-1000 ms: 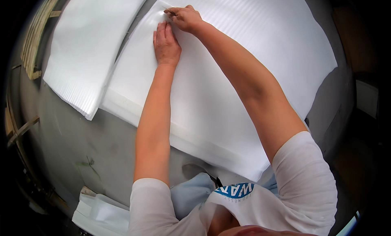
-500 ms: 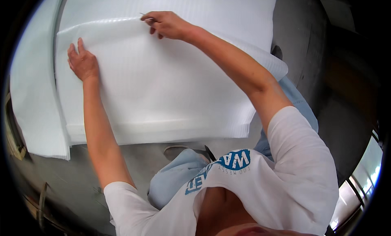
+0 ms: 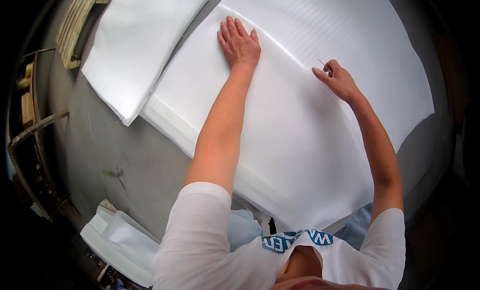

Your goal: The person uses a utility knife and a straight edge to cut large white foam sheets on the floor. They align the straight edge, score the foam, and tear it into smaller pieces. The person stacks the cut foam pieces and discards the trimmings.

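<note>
A large white ribbed foam sheet (image 3: 295, 125) lies spread in front of me, with one layer folded over another. A shiny crease runs diagonally across it. My left hand (image 3: 241, 46) rests flat on the top layer just beside the crease, fingers stretched out. Further along the crease, my right hand (image 3: 340, 82) is curled around a small thin blade (image 3: 320, 63); only its narrow tip pokes out past the fingers, so its handle cannot be made out.
A second white foam sheet (image 3: 142, 37) lies to the left, a narrow gap away. Beyond it are wooden slats (image 3: 77, 27) and a rack (image 3: 37, 127). More white sheeting (image 3: 125, 240) sits at lower left. Grey floor (image 3: 115, 145) shows between them.
My view has turned, so the sheets appear slanted. My left hand now lies flat near the crease, and my right hand with the blade is further right along it.
</note>
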Available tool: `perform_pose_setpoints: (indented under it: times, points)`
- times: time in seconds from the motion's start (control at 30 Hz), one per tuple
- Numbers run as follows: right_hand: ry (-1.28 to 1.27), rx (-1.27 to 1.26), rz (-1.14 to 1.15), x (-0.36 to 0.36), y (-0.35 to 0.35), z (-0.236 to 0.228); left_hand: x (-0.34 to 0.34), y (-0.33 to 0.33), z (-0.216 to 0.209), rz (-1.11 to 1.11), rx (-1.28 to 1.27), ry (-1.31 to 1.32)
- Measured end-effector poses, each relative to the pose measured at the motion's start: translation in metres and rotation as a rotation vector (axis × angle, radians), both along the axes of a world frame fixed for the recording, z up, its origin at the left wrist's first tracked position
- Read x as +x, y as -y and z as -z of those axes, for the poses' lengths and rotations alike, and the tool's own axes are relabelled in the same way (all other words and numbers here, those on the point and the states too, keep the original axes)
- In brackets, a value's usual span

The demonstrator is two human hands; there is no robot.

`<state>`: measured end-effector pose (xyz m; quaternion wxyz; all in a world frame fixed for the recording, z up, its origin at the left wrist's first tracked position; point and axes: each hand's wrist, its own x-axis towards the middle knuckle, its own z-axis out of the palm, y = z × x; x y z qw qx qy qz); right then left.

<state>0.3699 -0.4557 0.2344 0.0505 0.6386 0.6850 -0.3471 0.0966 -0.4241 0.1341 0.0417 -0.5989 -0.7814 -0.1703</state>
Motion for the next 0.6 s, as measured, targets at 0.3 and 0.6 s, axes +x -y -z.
perform_pose_setpoints:
  times: [0.3,0.6]
  points:
    - [-0.262,-0.241,-0.381,-0.118,-0.170,-0.036,0.009,0.010,-0.014,-0.032,0.039,0.023]
    - [-0.227,0.029,-0.414,-0.186,-0.211,-0.039,0.003,0.011,-0.018,-0.052,-0.116,0.080]
